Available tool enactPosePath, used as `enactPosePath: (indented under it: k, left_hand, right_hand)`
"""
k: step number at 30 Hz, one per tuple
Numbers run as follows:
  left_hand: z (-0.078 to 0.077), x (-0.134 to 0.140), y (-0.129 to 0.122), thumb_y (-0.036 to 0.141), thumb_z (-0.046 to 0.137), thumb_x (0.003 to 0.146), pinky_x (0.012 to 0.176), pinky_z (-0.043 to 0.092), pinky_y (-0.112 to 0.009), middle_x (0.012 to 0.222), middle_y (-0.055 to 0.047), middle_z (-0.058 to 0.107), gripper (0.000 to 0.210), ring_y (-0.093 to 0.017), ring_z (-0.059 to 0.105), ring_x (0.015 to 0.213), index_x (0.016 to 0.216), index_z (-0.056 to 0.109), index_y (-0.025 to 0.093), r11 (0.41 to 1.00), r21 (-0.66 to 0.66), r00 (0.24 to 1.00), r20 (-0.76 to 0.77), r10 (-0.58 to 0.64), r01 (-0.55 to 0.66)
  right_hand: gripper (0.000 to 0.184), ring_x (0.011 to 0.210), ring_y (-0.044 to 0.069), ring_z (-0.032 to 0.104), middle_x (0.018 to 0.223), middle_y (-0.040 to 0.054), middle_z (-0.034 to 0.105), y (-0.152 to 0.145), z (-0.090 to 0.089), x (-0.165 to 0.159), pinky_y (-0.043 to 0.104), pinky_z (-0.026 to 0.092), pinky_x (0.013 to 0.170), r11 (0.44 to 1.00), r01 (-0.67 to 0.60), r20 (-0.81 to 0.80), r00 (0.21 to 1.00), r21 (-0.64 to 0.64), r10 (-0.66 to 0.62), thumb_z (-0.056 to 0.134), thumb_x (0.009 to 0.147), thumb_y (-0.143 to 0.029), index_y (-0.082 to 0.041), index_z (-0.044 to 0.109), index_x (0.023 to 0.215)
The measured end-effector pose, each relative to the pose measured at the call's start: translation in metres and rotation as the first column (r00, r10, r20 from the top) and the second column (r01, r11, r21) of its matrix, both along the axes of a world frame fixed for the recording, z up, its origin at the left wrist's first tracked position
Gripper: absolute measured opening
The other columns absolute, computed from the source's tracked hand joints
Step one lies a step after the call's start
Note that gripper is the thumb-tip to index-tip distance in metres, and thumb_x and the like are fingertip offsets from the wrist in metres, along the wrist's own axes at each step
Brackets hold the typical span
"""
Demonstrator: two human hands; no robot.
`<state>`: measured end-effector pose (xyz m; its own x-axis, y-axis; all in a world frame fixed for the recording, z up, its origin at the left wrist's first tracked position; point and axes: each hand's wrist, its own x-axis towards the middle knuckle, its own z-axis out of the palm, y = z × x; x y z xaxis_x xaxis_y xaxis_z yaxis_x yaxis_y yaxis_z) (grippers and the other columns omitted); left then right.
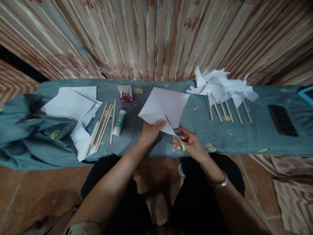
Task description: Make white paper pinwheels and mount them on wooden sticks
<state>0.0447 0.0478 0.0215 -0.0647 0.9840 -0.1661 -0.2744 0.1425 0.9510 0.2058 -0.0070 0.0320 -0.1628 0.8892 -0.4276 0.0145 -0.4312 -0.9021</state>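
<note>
A creased white sheet of paper (166, 102) is held over the middle of the cloth, one corner toward me. My left hand (153, 131) pinches its near left edge, thumb on top. In my right hand (189, 142) is a pair of scissors (180, 142) with light green handles, fingers through the loops. The blades lie in a cut that runs from the near right edge inward; most of their length is hidden by the paper. To the right lie several white paper pinwheels (215, 85) on wooden sticks.
Left of the paper are a glue stick (119, 122), an open red box of small metal pins (126, 94), several wooden sticks (105, 125) and stacked white paper (70, 104). A dark phone (282, 120) lies at right, on the grey-green cloth (259, 137). A striped curtain (156, 39) hangs behind.
</note>
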Motion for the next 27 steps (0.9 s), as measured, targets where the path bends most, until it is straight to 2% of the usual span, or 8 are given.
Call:
enactPosePath:
  k: [7, 14, 21, 27]
  left_hand:
    - [-0.0007, 0.0009, -0.0013, 0.026, 0.078, 0.054, 0.083, 0.054, -0.042, 0.093, -0.008, 0.074, 0.035, -0.026, 0.067, 0.086, 0.086, 0.068, 0.018, 1.000, 0.007, 1.000, -0.003, -0.018, 0.018]
    - [-0.0027, 0.0004, -0.0016, 0.026, 0.077, 0.056, 0.087, 0.053, -0.043, 0.095, -0.010, 0.073, 0.033, -0.026, 0.067, 0.087, 0.087, 0.068, 0.017, 1.000, -0.008, 0.999, -0.029, -0.027, 0.027]
    - [-0.0035, 0.0012, -0.0010, 0.025, 0.077, 0.055, 0.086, 0.054, -0.042, 0.096, -0.008, 0.074, 0.035, -0.026, 0.067, 0.089, 0.087, 0.069, 0.017, 1.000, 0.011, 0.999, -0.038, -0.008, 0.009]
    - [-0.0030, 0.0010, -0.0015, 0.025, 0.078, 0.056, 0.085, 0.054, -0.041, 0.093, -0.008, 0.074, 0.031, -0.025, 0.067, 0.085, 0.085, 0.068, 0.018, 1.000, 0.011, 0.999, -0.032, -0.006, 0.006]
  right_hand:
    - [0.072, 0.048, 0.012, 0.059, 0.056, -0.0066, 0.064, 0.0008, 0.0035, -0.0010, 0.022, 0.042, 0.046, 0.999, 0.021, -0.008, 1.000, -0.030, -0.021, 0.087, 0.054, -0.045, -0.021, 0.054, 0.114]
    - [0.071, 0.048, 0.012, 0.058, 0.057, -0.0069, 0.063, 0.0009, 0.0033, -0.0014, 0.023, 0.045, 0.048, 1.000, 0.016, -0.008, 1.000, -0.008, -0.016, 0.086, 0.055, -0.046, -0.022, 0.056, 0.115]
    - [0.078, 0.049, 0.013, 0.060, 0.057, -0.0055, 0.064, 0.0009, 0.0029, -0.0008, 0.024, 0.047, 0.047, 0.999, 0.025, -0.011, 1.000, -0.027, -0.025, 0.088, 0.054, -0.047, -0.020, 0.056, 0.120]
    - [0.076, 0.048, 0.013, 0.059, 0.055, -0.0060, 0.064, 0.0008, 0.0041, -0.0012, 0.023, 0.044, 0.045, 0.999, 0.032, -0.010, 0.999, -0.031, -0.033, 0.088, 0.052, -0.046, -0.020, 0.056, 0.116]
